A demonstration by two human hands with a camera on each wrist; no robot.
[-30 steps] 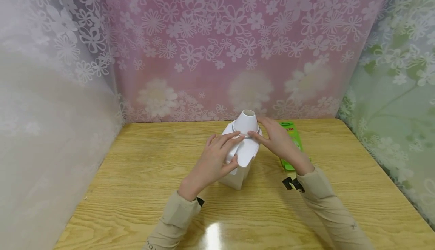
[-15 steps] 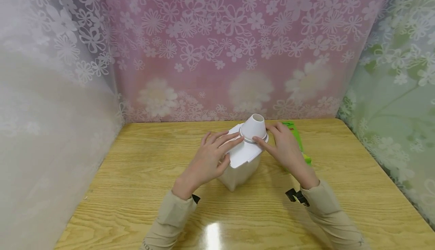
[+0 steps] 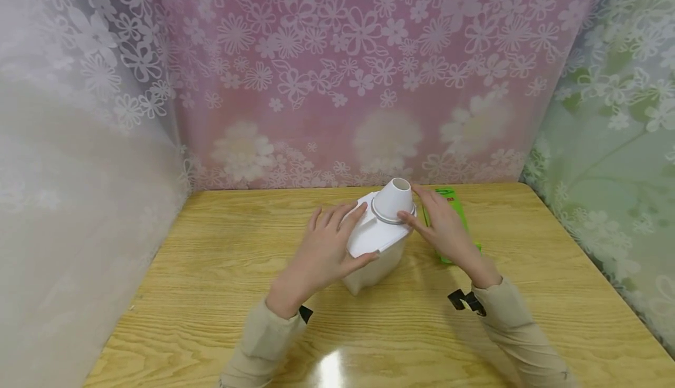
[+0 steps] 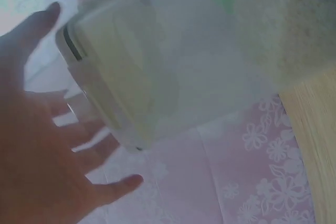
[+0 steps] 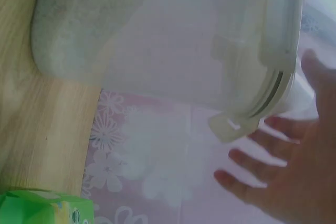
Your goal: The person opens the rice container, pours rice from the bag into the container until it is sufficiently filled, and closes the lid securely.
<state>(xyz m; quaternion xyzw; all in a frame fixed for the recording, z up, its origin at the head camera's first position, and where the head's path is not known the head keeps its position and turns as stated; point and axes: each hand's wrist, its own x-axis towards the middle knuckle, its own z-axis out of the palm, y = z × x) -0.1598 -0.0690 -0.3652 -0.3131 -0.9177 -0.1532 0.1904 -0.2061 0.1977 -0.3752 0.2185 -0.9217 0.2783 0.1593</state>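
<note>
A translucent plastic storage container [image 3: 377, 268] stands on the table under a white lid [image 3: 377, 237]. Pale granular contents [image 5: 79, 30] show in its lower part. From the far end of the lid rises a white cone-shaped spout [image 3: 394, 201] with a hole at its top. My left hand [image 3: 320, 250] lies along the lid's left side, fingers extended and thumb at the near edge. My right hand [image 3: 445, 230] is at the right side, its thumb by the spout's base and its fingers straight. A side latch [image 5: 231, 127] sticks outward near my right fingers.
A green package [image 3: 459, 215] lies behind my right hand on the wooden table [image 3: 237, 271]. A pink flowered curtain [image 3: 316, 83] hangs at the back, with pale flowered cloth on both sides.
The container turned and its spout end shifted right, mostly in the first half second. My left hand's fingers then drew back from the spout, and the thumb spread to the lid's near edge.
</note>
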